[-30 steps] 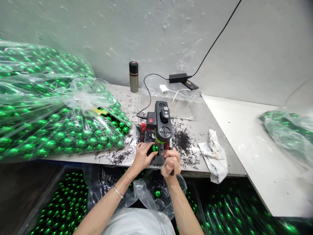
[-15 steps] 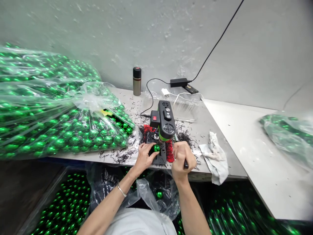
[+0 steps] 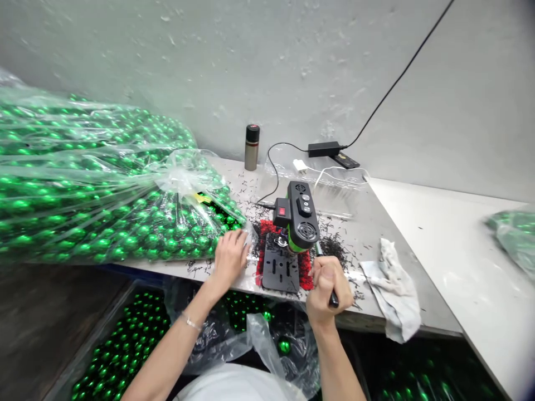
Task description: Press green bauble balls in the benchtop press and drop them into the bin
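A small black and green bench drill press (image 3: pixel 303 220) stands on the table, its slotted black base plate (image 3: pixel 281 270) bare. My right hand (image 3: pixel 329 289) is wrapped round the black-tipped lever handle (image 3: pixel 333 299) on the press's right side. My left hand (image 3: pixel 230 255) is left of the base, at the near right corner of a large clear plastic bag (image 3: pixel 179 181) full of shiny green balls (image 3: pixel 167 245). Its fingers reach forward, slightly bent, beside a dark gap in the bag; no ball shows in them. Below the table edge, a green ball (image 3: pixel 284 346) lies on clear plastic.
Black shavings (image 3: pixel 332 248) and a red mat (image 3: pixel 306 273) surround the press. Behind stand a flask (image 3: pixel 251 147), a power adapter (image 3: pixel 324 148) with cables and a clear plastic tray (image 3: pixel 334 203). A white cloth (image 3: pixel 393 289) hangs over the front edge at right. More green balls fill a bin (image 3: pixel 125 334) below.
My left hand has left the base plate, where it held a green ball, and moved left to the bag. My right hand stays on the lever. The whole view has shifted slightly.
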Available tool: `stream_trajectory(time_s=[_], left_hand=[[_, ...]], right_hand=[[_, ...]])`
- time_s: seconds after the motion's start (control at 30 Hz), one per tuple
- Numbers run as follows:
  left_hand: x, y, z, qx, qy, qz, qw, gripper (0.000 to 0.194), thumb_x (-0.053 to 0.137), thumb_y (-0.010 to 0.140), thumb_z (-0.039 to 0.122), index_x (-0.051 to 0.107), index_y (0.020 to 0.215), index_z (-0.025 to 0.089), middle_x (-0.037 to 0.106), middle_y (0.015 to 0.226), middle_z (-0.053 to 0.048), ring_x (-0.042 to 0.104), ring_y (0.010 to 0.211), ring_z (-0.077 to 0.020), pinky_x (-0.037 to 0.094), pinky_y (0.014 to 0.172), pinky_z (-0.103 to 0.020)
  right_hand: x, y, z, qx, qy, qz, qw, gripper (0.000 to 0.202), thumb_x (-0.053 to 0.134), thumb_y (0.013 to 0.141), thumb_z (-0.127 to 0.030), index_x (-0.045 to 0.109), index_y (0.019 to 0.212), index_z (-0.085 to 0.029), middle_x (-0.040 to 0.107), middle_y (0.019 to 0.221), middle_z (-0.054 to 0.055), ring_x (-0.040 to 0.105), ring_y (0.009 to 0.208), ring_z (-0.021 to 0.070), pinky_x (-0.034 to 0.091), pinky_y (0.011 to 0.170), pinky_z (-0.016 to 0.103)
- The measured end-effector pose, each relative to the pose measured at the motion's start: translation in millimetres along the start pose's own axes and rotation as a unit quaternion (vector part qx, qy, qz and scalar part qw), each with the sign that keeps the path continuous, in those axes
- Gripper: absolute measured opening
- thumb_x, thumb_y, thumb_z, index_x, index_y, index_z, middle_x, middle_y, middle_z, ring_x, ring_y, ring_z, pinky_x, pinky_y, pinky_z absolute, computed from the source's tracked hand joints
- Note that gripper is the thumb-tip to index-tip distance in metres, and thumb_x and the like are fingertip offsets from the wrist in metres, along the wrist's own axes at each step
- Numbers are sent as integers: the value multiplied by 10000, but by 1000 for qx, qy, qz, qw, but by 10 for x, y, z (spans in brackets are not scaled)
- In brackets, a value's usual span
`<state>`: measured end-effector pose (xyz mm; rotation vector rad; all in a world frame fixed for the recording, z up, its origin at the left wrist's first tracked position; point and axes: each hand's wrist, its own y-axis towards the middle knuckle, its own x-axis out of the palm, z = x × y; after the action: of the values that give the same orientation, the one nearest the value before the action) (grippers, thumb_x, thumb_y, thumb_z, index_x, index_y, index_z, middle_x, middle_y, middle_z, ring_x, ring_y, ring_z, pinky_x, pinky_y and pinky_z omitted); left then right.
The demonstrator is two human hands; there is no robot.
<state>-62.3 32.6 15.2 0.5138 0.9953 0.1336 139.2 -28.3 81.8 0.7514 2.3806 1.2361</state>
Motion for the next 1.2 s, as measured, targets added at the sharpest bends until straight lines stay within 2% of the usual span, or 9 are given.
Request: stream_trajectory(time_s=[0.2,0.3,0.4,0.57,0.67,0.77,0.87,1.07,1.2], left_hand=[[96,548,-257,-20,-2,-27,999,177,565,934,222,584,763,181,607,714,-81,604,908,-294,442,945,-484],[55,563,-255,-16,-22,-33,999,107,616,904,263,633,868,163,656,785,-81,626,899,-280,463,941,-459],[-53,513,-174,-50,-114,-51,991,303,620,905,345,657,1142,159,722,953,-93,665,867,-247,526,860,-398],[-132,263,77,-210,-471,-117,849,524,718,812,499,677,1227,181,746,1073,-78,706,880,-205,583,819,-344],[-8,61,205,-291,-571,-137,755,521,788,739,535,728,1106,170,758,1044,-98,727,863,-207,596,814,-346],[180,-84,281,-345,-597,-143,710,465,806,732,539,741,996,162,770,1007,-116,742,874,-221,606,808,-350],[320,-144,341,-340,-563,-148,739,448,799,754,489,733,1054,163,775,999,-102,743,885,-223,603,825,-353],[374,-160,479,-162,-349,-174,906,401,725,819,362,708,1176,182,775,1010,-81,723,885,-241,578,863,-391],[411,-157,533,-59,-232,-130,962,331,691,870,341,704,1168,199,755,1100,-102,704,1013,-276,549,928,-414]], right_hand=[[-4,-23,0,-3,1,-1,1000,345,440,950,-99,403,627,-216,478,629,-19,488,589,115,359,539,279],[-2,-40,4,0,-1,-6,1000,335,434,950,-95,417,638,-215,486,641,-14,495,596,119,366,537,278],[2,-39,4,-11,9,-7,1000,329,426,947,-75,421,648,-213,479,639,-18,495,604,117,373,549,275],[-2,-17,3,-11,16,-9,1000,346,424,948,-79,406,631,-215,471,631,-18,496,606,118,372,550,275],[-6,-1,-3,-4,4,-7,1000,336,437,950,-99,425,635,-217,480,628,-17,497,594,121,361,536,278],[-5,12,-10,0,-9,-4,1000,313,451,951,-113,455,656,-216,491,632,-19,483,570,116,349,527,281],[-4,22,-17,-1,-14,-5,1000,313,447,954,-115,451,659,-217,485,629,-20,479,570,115,348,531,282],[-13,42,-44,-2,-4,-15,1000,344,441,952,-93,424,632,-218,460,613,-24,494,599,117,354,547,277],[-15,48,-59,-2,5,-19,1000,342,442,949,-87,418,635,-220,457,613,-24,500,612,123,364,557,278]])
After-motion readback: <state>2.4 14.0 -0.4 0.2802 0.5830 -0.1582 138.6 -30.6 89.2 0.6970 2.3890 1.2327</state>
